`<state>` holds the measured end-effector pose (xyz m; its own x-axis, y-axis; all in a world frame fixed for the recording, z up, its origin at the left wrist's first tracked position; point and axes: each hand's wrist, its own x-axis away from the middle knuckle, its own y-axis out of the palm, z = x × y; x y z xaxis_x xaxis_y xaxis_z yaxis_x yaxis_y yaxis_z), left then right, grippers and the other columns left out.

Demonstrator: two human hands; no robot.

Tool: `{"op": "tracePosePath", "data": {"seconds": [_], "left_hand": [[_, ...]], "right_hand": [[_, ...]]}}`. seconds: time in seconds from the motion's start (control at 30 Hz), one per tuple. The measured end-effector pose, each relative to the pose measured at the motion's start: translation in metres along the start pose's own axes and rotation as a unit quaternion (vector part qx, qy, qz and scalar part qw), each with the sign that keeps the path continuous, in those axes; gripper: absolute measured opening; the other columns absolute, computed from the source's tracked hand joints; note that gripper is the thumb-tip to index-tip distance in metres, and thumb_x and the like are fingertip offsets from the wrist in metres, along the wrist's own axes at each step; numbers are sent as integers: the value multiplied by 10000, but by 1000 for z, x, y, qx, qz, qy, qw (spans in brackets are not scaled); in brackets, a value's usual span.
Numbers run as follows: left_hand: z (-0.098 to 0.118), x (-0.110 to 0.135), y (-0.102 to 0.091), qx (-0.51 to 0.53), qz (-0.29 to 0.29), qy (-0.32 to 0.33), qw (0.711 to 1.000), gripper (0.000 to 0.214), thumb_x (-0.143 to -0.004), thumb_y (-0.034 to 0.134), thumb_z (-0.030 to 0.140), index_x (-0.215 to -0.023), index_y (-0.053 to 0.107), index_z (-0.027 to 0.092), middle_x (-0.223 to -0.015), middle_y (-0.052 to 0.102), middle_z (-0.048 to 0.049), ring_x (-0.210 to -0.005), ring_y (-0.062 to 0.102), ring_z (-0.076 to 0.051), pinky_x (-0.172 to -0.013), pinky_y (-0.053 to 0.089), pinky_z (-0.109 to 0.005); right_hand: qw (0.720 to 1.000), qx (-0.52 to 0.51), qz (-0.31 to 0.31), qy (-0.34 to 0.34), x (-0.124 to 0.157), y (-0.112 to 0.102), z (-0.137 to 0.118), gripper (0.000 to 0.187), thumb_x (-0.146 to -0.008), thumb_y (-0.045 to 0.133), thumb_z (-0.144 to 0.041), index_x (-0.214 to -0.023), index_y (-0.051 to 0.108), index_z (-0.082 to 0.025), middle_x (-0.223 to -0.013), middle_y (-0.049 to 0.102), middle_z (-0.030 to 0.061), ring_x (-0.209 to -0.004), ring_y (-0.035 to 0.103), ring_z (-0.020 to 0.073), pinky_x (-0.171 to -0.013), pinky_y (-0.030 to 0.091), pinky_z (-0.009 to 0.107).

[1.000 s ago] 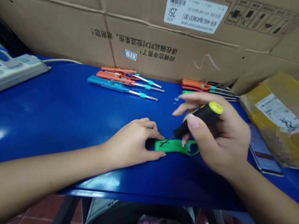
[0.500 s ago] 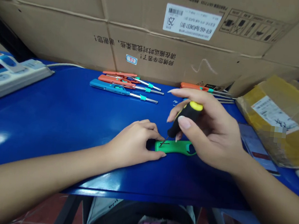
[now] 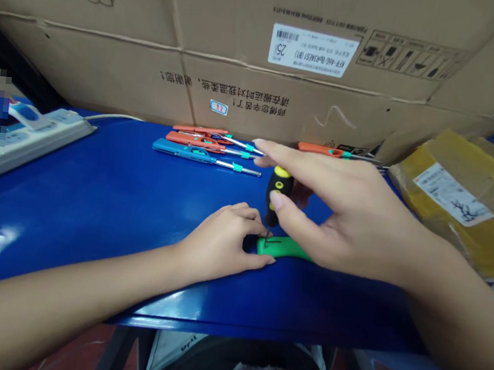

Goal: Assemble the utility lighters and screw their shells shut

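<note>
A green lighter [image 3: 287, 247] lies flat on the blue table, its right part hidden behind my right hand. My left hand [image 3: 230, 239] grips its left end between thumb and fingers. In my right hand [image 3: 341, 212] is a short black-and-yellow screwdriver [image 3: 273, 202], held nearly upright by thumb and fingers. The screwdriver's tip meets the top of the green lighter near its left end. Behind my hands lie a blue long-necked lighter [image 3: 184, 150] and orange long-necked lighters [image 3: 194, 140] with metal tubes.
A large cardboard box [image 3: 236, 78] stands along the back of the blue table [image 3: 94, 210]. At the left is a white power strip [image 3: 31, 136] with a cable. A yellow-taped package [image 3: 461, 201] lies at the right. Another orange lighter [image 3: 316, 149] rests by the box.
My right hand has moved left and brought the screwdriver from a slant to nearly upright, its tip still on the green lighter. My left hand keeps its hold. The view has shifted slightly.
</note>
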<state>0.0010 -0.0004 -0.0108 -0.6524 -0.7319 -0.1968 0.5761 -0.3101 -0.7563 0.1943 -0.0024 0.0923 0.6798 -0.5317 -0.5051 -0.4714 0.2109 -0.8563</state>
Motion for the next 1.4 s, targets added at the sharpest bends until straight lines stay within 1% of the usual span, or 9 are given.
{"op": "tracePosePath", "data": {"seconds": [0.23,0.4,0.5,0.63,0.83,1.03,1.13,1.27,1.4], "left_hand": [[0,-1,0,-24,-13,-11,1000,299,-833,756,379,-1077,771,207,-1092,752,-66,-1058,669,-297,-952,522,-444],[1,-1,0,-30,1,5,1000,284,-842,755,404,-1046,771,207,-1066,736,-65,-1040,658,-283,-953,520,-442],[3,0,0,-35,9,-13,999,255,-832,758,389,-989,764,187,-992,731,-60,-942,670,-260,-860,548,-410],[2,0,0,-48,12,-3,999,269,-815,774,399,-985,773,190,-942,724,-63,-938,667,-272,-861,549,-425],[-1,-1,2,-19,16,9,1000,286,-827,777,400,-1032,782,200,-1069,736,-68,-1026,671,-268,-956,529,-432],[0,-1,0,-38,11,5,999,308,-818,782,405,-1065,782,221,-1022,748,-59,-982,679,-272,-890,542,-425],[1,-1,0,-34,7,13,999,302,-836,767,417,-1068,782,225,-1054,740,-63,-999,673,-268,-918,535,-432],[0,-1,1,-30,3,6,1000,295,-841,756,424,-1043,778,211,-1040,735,-64,-991,672,-265,-912,538,-426],[1,-1,1,-53,9,-7,999,299,-829,757,429,-1020,773,200,-976,730,-68,-960,671,-279,-842,549,-420]], "right_hand": [[1000,26,-4,-16,1,-3,2,364,-997,558,-419,-1180,700,-138,-1009,784,57,-845,726,191,-703,541,292],[997,-17,-64,-43,2,-12,4,414,-998,461,-204,-1385,558,-94,-1182,735,77,-932,698,162,-802,533,282],[997,-21,-54,-46,3,-11,5,248,-989,571,-362,-1082,679,-159,-906,741,15,-761,675,140,-654,489,260],[999,32,-27,8,2,-4,6,443,-999,493,-543,-813,635,-167,-738,668,26,-684,639,165,-546,378,284],[998,-54,-25,-10,3,-1,13,252,-1029,435,-285,-1106,643,-166,-937,725,25,-742,649,133,-665,459,264],[999,24,16,-26,3,0,17,392,-999,513,-534,-844,648,-200,-704,665,-38,-583,592,103,-566,416,248],[998,-9,-47,-49,4,-10,16,309,-1043,409,-349,-1052,675,-192,-977,747,19,-787,685,150,-669,492,277],[990,-70,-102,-70,6,-13,14,392,-1005,394,-196,-1371,533,-161,-1322,667,77,-1105,667,185,-869,527,305],[997,-5,-63,-39,6,-3,14,363,-1020,481,-465,-1110,666,-166,-933,741,41,-806,703,180,-719,517,288]]}}
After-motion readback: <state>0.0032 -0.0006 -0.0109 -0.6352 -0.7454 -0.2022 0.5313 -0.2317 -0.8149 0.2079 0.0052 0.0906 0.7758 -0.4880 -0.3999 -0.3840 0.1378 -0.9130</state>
